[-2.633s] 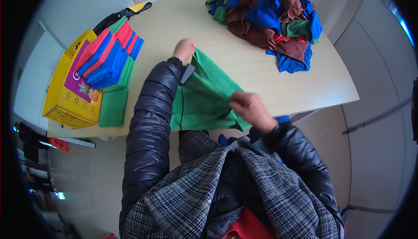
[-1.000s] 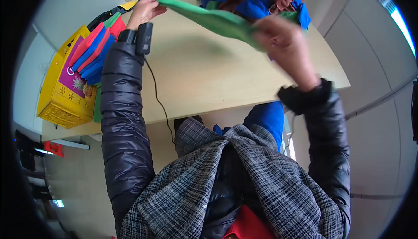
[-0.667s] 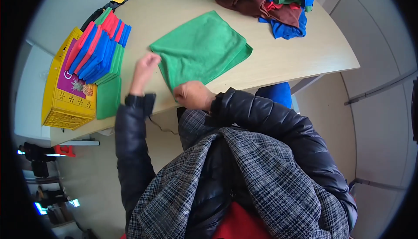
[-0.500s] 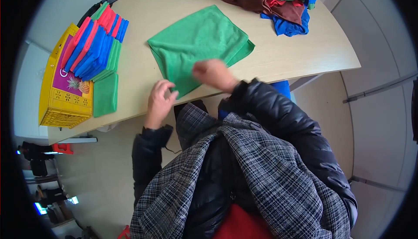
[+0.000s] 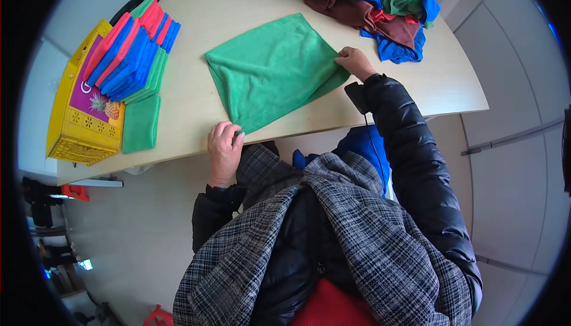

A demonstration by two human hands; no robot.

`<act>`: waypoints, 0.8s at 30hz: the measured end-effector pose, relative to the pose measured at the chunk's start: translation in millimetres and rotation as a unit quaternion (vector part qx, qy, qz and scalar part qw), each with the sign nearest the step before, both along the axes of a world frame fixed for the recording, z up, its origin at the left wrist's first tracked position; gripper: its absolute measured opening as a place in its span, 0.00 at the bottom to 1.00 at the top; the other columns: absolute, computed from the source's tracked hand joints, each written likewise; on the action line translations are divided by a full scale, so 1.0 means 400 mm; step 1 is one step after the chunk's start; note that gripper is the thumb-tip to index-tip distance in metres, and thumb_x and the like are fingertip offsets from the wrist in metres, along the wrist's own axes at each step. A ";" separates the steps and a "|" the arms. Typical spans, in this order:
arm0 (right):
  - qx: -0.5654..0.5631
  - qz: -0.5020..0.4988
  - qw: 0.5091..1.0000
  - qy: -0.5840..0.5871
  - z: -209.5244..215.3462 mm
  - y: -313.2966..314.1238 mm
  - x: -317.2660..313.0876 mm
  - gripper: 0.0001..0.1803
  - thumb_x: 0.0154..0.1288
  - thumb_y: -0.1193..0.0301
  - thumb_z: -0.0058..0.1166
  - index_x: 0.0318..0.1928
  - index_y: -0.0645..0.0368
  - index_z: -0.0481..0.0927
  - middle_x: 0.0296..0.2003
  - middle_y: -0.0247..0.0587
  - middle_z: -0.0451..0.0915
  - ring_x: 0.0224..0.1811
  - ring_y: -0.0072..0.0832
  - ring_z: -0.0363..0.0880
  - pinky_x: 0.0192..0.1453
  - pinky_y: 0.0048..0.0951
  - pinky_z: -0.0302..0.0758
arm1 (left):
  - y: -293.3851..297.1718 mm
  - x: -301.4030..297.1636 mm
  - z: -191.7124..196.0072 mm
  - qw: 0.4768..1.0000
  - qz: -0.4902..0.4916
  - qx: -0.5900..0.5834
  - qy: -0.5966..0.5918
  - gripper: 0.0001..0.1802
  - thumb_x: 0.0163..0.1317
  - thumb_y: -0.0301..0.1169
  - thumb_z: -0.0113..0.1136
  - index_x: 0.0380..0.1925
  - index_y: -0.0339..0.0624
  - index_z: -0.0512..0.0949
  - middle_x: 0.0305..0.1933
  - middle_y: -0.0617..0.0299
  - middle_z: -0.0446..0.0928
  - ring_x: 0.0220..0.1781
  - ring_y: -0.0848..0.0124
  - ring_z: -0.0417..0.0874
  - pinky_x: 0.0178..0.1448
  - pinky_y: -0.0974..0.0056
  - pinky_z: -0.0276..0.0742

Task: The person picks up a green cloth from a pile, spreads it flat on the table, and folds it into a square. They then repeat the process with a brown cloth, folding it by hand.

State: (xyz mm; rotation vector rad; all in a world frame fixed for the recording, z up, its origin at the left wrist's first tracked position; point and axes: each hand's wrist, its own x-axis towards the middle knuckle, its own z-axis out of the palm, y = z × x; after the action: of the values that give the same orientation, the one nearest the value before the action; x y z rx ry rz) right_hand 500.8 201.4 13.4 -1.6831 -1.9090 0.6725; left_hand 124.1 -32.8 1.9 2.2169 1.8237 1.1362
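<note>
And there it is on my feed: the green cloth, stretched in mid-air between both hands a second ago, now lies spread on the worktop! My right hand, a blur over the near corner half a second back, has swung out and now pinches the right-hand corner. The left hand — up beside the cloth's left edge moments earlier — has dropped to the near corner. A dark box has come into view at my right wrist — cable trailing.

We wear shiny black quilted sleeves; a black-and-grey checked garment; something red beneath; a black wrist box with thin dark cable.
</note>
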 end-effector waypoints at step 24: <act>-0.254 0.070 0.962 0.074 0.075 -0.105 0.067 0.13 0.63 0.64 0.62 0.34 0.63 0.83 0.24 0.35 0.83 0.23 0.22 0.79 0.26 0.25 0.75 | -0.011 0.006 -0.001 0.999 0.018 0.000 0.031 0.10 0.54 0.26 0.68 0.34 0.42 0.76 0.37 0.58 0.76 0.43 0.56 0.77 0.49 0.54 0.71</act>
State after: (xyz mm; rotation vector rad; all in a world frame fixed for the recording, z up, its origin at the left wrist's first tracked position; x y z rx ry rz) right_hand 527.4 159.5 43.4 -1.7296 -1.8608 1.4022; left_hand 126.5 -37.0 1.3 2.2537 1.8944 1.0843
